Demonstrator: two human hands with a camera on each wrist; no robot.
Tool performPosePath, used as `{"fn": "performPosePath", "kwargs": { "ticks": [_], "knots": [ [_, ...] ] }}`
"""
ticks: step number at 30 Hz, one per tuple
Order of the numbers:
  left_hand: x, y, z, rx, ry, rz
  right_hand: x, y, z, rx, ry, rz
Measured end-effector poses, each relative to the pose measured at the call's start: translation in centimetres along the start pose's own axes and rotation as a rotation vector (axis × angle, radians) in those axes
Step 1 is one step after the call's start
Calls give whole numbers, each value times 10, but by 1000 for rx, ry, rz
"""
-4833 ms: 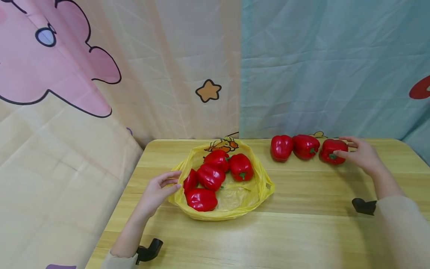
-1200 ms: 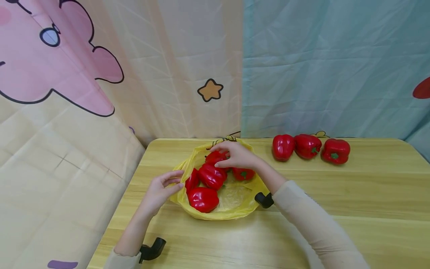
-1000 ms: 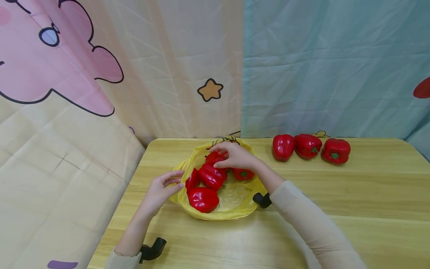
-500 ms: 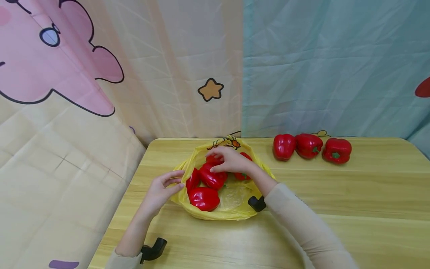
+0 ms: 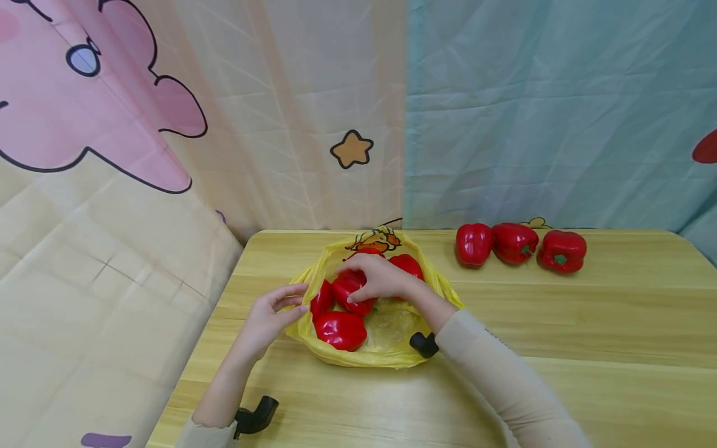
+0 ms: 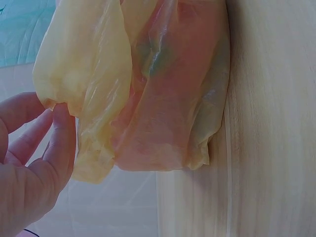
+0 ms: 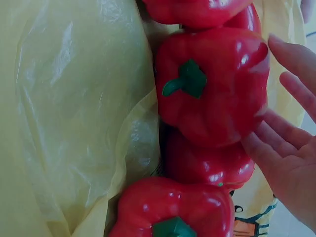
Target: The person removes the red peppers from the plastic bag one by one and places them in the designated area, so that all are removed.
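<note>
A yellow plastic bag [image 5: 386,358] lies with its mouth wide on the wooden table, several red bell peppers inside. My left hand [image 5: 269,317] pinches the bag's left rim between thumb and fingers; the left wrist view shows the thin plastic bunched at the fingertips. Inside the bag, my right hand [image 5: 376,277] comes down over the middle bell pepper [image 7: 212,89]. Its thumb and fingers are spread to either side of that pepper, fingertips right at its skin, in the right wrist view. Another bell pepper [image 5: 340,331] lies at the bag's front left.
Three bell peppers stand in a row at the table's back right: one left [image 5: 474,246], one middle [image 5: 515,242], one right [image 5: 562,251]. Behind the table [image 5: 616,323] hangs a cartoon-printed curtain [image 5: 532,112]. Black wrist mounts, such as the left one [image 5: 256,415], stick out beside both forearms.
My right hand has gone from the rightmost pepper on the table into the bag, then lower and nearer, from the back pepper onto the middle one. My left hand stays at the rim.
</note>
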State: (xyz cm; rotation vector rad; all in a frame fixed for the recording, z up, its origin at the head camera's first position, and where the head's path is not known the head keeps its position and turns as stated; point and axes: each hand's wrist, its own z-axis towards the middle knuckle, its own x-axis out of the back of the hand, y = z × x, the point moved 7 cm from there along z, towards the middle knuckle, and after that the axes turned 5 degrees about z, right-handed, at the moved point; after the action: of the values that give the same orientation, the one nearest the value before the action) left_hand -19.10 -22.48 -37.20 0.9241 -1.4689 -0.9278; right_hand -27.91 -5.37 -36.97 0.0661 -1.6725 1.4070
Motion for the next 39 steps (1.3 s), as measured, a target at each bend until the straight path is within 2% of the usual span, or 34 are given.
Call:
{"fn": "performPosePath", "kwargs": {
  "ticks": [3,11,23,31,39],
  "knots": [
    [0,0,0,-1,0,-1,-3,-3,0,4,-18,-53],
    [0,1,0,-4,0,-5,-7,-1,1,-31,-14,-50],
    [-2,0,1,2,-5,-4,-13,-6,3,-49,-27,-136],
    [-2,0,2,0,-5,-6,-15,-7,-2,-59,-65,-154],
    [0,-1,1,-5,-1,0,-12,-7,-10,-57,-63,-190]
  ]
}}
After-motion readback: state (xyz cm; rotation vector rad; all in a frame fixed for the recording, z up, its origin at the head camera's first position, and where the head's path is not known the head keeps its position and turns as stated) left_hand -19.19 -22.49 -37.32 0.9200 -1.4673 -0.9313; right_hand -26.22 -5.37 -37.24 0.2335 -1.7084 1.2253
